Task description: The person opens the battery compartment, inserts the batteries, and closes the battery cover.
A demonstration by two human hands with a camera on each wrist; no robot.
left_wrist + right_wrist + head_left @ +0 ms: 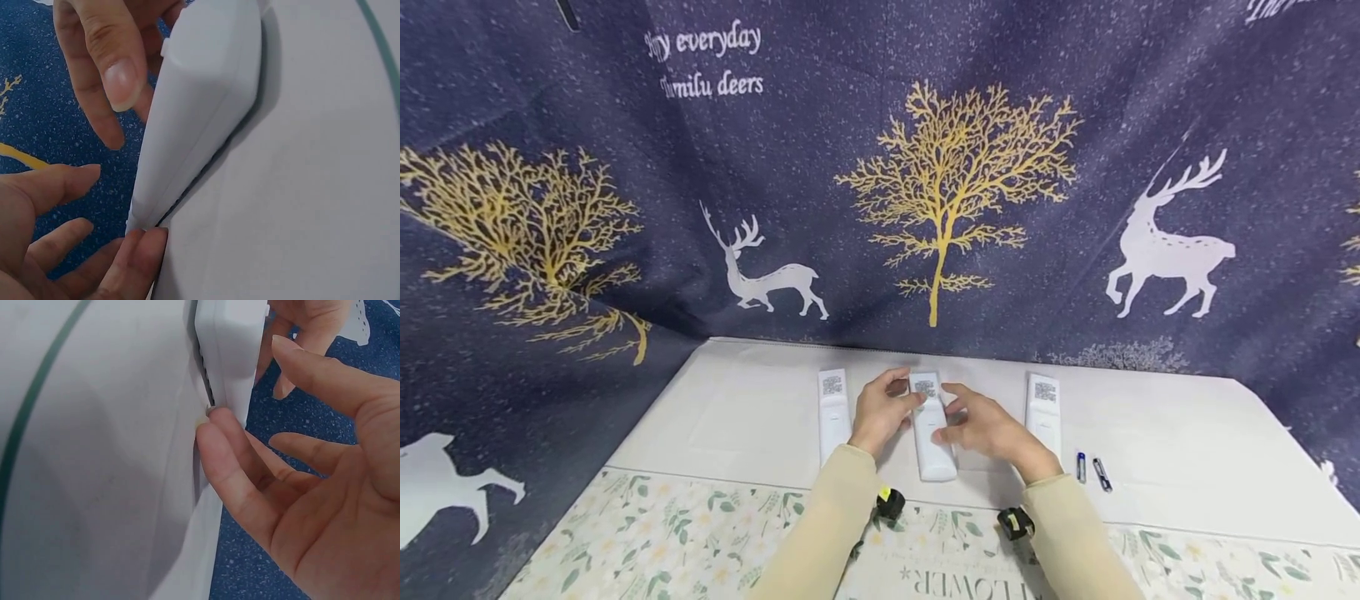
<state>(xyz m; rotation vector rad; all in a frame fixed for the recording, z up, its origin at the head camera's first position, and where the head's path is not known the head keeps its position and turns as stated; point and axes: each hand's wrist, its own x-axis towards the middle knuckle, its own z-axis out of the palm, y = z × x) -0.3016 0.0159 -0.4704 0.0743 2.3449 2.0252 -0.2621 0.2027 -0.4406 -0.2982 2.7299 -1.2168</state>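
A white remote control lies back side up in the middle of the white table, a QR label at its far end. My left hand is at its left side, fingertips touching the lower edge near the narrow end, thumb lifted apart from the casing in the left wrist view. On the other side, my right hand touches the edge with its fingertips, thumb held away from the surface. Neither hand's fingers curl round the remote. Its button side faces down and is hidden.
Another white remote lies to the left, partly behind my left forearm, and a third remote to the right. Beside that one are a blue battery and a dark battery. A floral cloth covers the near edge.
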